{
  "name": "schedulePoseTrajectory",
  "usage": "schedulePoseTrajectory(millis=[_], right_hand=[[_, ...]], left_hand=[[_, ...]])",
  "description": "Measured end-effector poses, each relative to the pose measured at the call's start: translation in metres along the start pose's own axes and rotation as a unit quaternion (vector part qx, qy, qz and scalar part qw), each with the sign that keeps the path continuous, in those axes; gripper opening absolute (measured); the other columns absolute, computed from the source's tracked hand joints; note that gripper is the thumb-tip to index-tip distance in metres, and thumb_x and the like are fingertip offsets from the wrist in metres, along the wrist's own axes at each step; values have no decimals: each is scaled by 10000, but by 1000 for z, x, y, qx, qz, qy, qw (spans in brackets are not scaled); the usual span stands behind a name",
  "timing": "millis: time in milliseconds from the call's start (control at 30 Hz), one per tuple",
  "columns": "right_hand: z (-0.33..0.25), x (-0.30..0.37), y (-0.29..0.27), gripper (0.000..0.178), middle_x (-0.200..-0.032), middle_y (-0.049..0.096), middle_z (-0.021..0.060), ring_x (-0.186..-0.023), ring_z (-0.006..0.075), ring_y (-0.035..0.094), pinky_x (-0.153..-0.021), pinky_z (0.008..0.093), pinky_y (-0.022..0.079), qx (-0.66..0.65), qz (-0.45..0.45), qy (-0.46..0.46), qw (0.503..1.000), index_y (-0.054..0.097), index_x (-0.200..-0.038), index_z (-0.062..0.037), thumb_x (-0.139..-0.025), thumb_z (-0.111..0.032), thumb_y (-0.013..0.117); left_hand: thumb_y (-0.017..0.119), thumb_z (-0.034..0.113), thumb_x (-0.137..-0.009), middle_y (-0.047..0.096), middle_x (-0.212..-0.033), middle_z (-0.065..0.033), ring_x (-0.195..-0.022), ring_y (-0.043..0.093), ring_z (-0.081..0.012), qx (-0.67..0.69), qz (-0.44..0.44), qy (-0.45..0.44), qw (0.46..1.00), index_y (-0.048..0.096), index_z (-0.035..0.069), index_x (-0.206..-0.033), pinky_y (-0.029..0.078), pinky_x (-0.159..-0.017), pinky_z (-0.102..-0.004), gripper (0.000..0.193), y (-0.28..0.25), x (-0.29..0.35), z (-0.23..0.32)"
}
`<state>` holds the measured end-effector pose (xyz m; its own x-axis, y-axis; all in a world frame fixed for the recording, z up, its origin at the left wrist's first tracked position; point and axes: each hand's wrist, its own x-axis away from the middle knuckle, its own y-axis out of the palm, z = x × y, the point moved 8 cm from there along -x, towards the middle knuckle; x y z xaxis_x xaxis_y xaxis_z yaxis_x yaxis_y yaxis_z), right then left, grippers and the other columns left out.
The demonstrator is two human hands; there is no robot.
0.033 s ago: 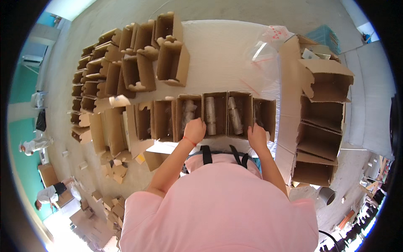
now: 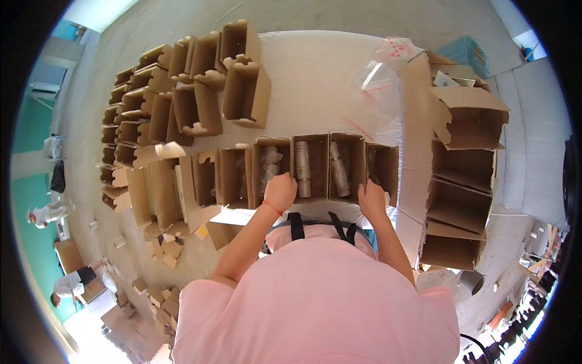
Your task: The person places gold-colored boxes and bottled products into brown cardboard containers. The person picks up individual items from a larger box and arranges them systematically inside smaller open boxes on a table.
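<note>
Open cardboard boxes stand side by side in a row along the table's near edge. My left hand [image 2: 280, 192] is closed over the near corner where a box holding a plastic-wrapped item [image 2: 271, 161] meets the middle box [image 2: 312, 195]. A pale wrapped roll [image 2: 304, 170] lies in that middle box. To its right, a cardboard box [image 2: 357, 155] contains a tilted wrapped roll [image 2: 340, 171]. My right hand [image 2: 371, 199] is closed on this box's near right corner, beside the end box [image 2: 388, 176] with clear plastic inside. My fingertips are partly hidden by the cardboard.
More open boxes [image 2: 245, 91] stand in rows at the far left of the white-covered table [image 2: 309, 79]. Stacked cartons [image 2: 464, 164] line the right side. Clear plastic bags [image 2: 379, 76] lie at the far right. Cardboard scraps [image 2: 172, 250] litter the left floor, where two people work farther off.
</note>
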<state>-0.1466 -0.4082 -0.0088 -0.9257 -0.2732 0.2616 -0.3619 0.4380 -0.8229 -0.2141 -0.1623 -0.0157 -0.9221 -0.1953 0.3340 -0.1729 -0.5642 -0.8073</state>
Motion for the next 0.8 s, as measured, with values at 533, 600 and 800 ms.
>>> schedulePoseTrajectory(millis=[533, 600, 800], right_hand=[[-52, -231, -124, 229, -815, 596, 250, -839, 421, 560, -743, 495, 442, -53, 175, 5, 983, 556, -840, 32, -859, -192, 512], [-56, -274, -129, 229, -821, 601, 245, -842, 413, 567, -747, 493, 446, -45, 207, -18, 977, 561, -846, 27, -859, -196, 510], [-61, -362, -110, 234, -856, 616, 224, -862, 399, 579, -758, 485, 453, 4, 197, -24, 980, 574, -873, 9, -858, -216, 512]], left_hand=[[455, 231, -844, 613, -829, -244, -813, 583, -415, -65, 117, 87, 987, 592, -31, -800, 471, -750, -476, 299, -163, -262, 86], [463, 246, -835, 615, -870, -246, -855, 580, -412, -49, 111, 60, 991, 603, -37, -820, 466, -783, -467, 316, -171, -301, 74], [504, 288, -825, 604, -966, -263, -950, 562, -406, -50, 86, 26, 995, 617, -57, -909, 445, -843, -452, 373, -162, -372, 46]])
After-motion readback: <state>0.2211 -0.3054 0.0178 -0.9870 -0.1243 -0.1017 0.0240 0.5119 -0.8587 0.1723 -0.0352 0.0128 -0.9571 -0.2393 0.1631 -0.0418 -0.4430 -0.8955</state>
